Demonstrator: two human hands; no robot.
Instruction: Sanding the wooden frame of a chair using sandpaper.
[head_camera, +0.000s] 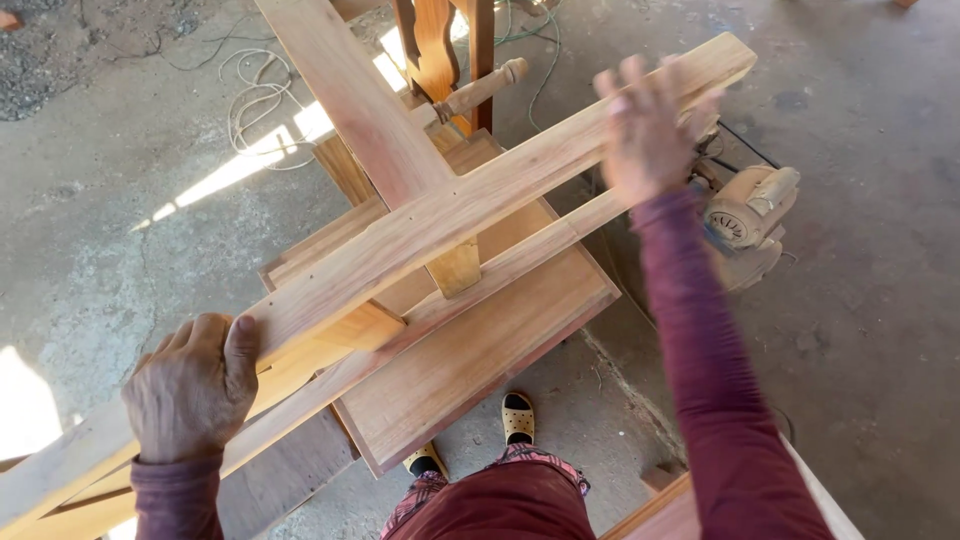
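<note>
A long wooden plank runs diagonally from the lower left to the upper right, joined crosswise to a second plank that leads up and left. My left hand is closed around the plank's near end at the lower left. Over the plank's far end, my right hand is blurred, with fingers spread, holding nothing; whether it touches the wood is unclear. The joined planks rest on a flat wooden panel.
A power tool with a round tan motor housing lies on the concrete floor at the right. A turned wooden leg and upright frame stand behind. Loose cord coils on the floor. My sandalled feet are below the panel.
</note>
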